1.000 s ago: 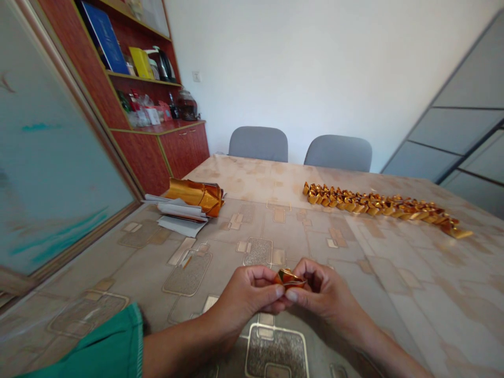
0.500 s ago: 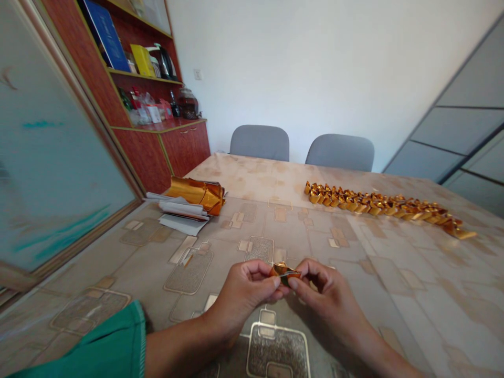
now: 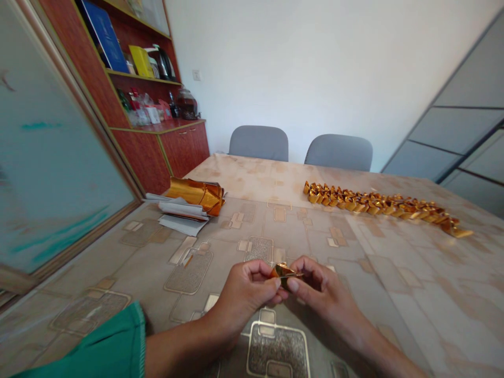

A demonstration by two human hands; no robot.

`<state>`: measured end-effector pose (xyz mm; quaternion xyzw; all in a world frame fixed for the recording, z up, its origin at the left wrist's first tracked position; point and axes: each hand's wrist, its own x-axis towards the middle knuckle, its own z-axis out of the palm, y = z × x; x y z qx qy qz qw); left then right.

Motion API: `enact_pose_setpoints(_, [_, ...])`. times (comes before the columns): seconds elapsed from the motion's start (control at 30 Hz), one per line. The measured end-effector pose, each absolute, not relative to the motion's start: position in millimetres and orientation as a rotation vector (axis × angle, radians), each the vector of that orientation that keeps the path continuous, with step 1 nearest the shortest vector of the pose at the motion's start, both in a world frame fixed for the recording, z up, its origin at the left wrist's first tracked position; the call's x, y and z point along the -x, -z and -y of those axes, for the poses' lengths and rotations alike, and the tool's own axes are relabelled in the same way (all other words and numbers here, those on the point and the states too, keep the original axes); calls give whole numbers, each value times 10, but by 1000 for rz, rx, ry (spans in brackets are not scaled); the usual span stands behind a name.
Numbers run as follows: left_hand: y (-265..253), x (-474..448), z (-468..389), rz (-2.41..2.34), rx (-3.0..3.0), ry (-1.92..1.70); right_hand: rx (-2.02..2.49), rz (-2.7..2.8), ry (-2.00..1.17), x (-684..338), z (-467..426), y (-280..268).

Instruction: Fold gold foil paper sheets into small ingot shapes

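A small folded piece of gold foil paper (image 3: pixel 284 271) is pinched between my two hands, just above the table. My left hand (image 3: pixel 254 286) grips its left end with thumb and fingers closed. On the right end, my right hand (image 3: pixel 321 286) pinches it between thumb and forefinger. Rows of folded gold paper pieces (image 3: pixel 374 202) stand packed together at the right back of the table. Toward the left lies a stack of gold foil sheets (image 3: pixel 197 195), bent over, with grey-white paper sheets (image 3: pixel 183 210) beside it.
The table (image 3: pixel 244 173) has a patterned cover. Two grey chairs (image 3: pixel 259 142) stand at its far side. A reddish wooden cabinet (image 3: pixel 185 147) and a frosted glass panel (image 3: pixel 66 147) are on the left. A small slip (image 3: pixel 188 260) lies on the cover.
The gold foil paper's right part looks flatter between my fingers, and my right thumb has shifted slightly on it. The rest of the table looks the same.
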<state>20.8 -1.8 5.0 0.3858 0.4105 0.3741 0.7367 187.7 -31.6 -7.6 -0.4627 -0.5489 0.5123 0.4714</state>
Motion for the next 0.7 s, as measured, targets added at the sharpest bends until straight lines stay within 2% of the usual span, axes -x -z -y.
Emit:
enact_pose_setpoints(0.37, [-61, -159, -26, -846, -843, -691, 1161, 1399, -1264, -1990, 253, 85])
enact_pose_setpoints(0.53, [-50, -152, -29, -889, -874, -784, 1161, 1360, -1264, -1918, 260, -23])
enact_pose_setpoints(0.7, [-50, -153, -13, -908, -891, -857, 1191, 1342, -1280, -1852, 304, 90])
